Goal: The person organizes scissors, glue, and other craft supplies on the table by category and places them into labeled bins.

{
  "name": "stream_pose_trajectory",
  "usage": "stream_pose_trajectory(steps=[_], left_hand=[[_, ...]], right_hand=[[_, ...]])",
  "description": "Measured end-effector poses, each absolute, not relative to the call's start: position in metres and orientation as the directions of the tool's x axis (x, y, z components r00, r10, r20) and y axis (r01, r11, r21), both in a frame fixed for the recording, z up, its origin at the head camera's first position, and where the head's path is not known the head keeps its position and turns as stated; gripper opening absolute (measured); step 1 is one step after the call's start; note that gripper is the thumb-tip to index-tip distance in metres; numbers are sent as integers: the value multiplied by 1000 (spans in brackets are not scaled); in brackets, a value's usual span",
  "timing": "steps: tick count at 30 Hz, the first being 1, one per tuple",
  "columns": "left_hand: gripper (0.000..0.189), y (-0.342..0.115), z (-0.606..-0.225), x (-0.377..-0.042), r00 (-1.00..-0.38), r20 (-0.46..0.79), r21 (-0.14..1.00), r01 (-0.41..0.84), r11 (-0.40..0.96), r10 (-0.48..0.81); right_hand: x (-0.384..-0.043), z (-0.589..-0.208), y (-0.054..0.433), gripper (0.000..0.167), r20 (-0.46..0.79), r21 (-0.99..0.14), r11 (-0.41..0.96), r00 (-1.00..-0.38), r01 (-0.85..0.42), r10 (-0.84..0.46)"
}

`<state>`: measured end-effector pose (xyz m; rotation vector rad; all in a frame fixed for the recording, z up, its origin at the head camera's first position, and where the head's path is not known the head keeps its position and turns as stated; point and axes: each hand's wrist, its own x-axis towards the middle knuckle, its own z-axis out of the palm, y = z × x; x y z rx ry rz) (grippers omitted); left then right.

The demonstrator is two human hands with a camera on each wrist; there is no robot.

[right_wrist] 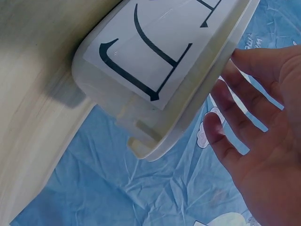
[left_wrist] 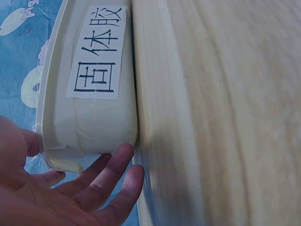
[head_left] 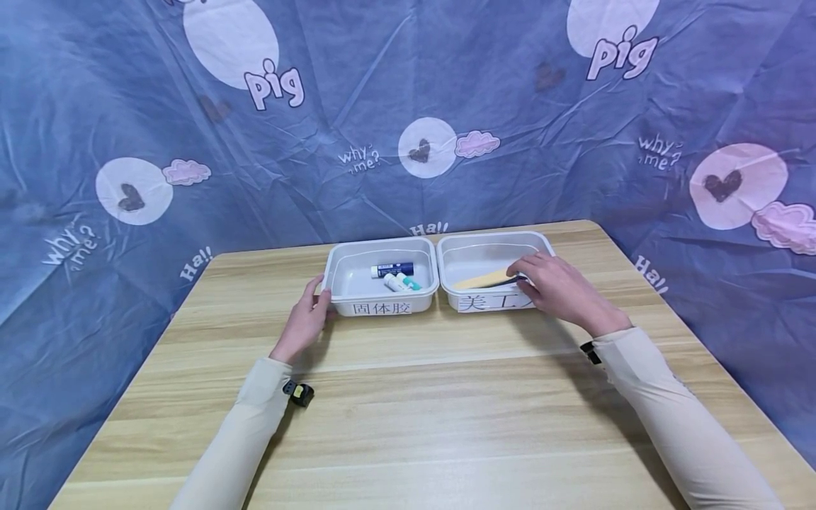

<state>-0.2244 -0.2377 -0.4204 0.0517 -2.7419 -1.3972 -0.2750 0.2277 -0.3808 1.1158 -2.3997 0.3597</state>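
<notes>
My left hand (head_left: pixel 304 322) is at the left end of a white bin (head_left: pixel 340 303), its fingers mostly straight along the corner. In the left wrist view, those fingertips (left_wrist: pixel 126 150) lie right at the bin's side, low by the table. Inside this bin are a dark blue glue stick (head_left: pixel 401 269) and white-and-green glue sticks (head_left: pixel 411 282). My right hand (head_left: pixel 554 283) reaches over the rim of a second white bin (head_left: pixel 454 301), thumb and fingers around the end of a black utility knife (head_left: pixel 500 283). A yellow utility knife (head_left: pixel 481 279) lies beside it. The right wrist view hides these fingertips behind the rim.
Both bins stand side by side near the back of the wooden table (head_left: pixel 408 411), with paper labels (head_left: pixel 382 309) on their fronts. Behind the table hangs a blue patterned cloth (head_left: pixel 357 191). A dark band with a small device (head_left: pixel 299 393) sits at the left wrist.
</notes>
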Motion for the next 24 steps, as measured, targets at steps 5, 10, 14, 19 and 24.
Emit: stream_pose_trajectory(steps=[5,10,14,19,24], left_hand=[[59,-237,-421,-226,-998,43,808,2,589,-55],[59,-236,-419,-226,-998,40,811,3,585,-51],[58,-235,-418,-226,-998,27,815,-8,579,-51],[62,-236,-416,-222,-998,11,796,-25,605,-56],[70,-241,-412,-210,-995,48,709,-24,704,-83]], right_hand=[[-274,-381,229,20,507,-37,642,-567,-766,-649],[-272,-380,227,18,495,-41,657,-586,-753,-641],[-265,-376,225,18,468,-68,698,-640,-713,-609],[-252,-372,225,43,395,-135,772,-748,-621,-533],[-236,-372,231,63,350,-167,833,-822,-527,-450]])
